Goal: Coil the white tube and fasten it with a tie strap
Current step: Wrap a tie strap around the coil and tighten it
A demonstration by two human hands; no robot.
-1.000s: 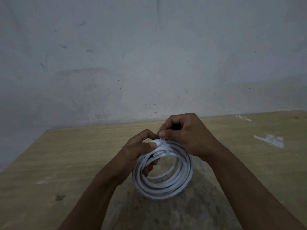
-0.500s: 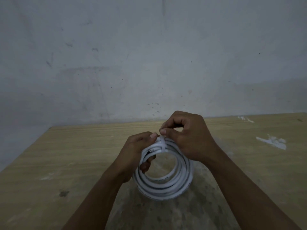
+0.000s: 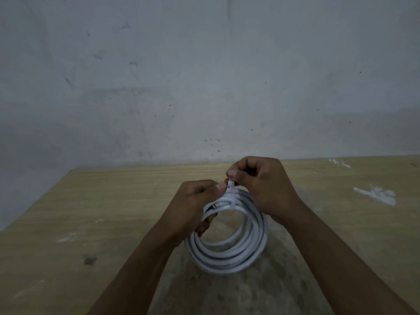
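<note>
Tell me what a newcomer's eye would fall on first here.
The white tube, wound into an upright coil at centre frame over the wooden table, stands out first. At its top the right hand pinches the tie strap, while the left hand grips the coil's left side.

Left hand [image 3: 193, 202] grips the coiled white tube [image 3: 227, 242] — right hand [image 3: 261, 185] pinches the tie strap [image 3: 231, 189] on top
</note>
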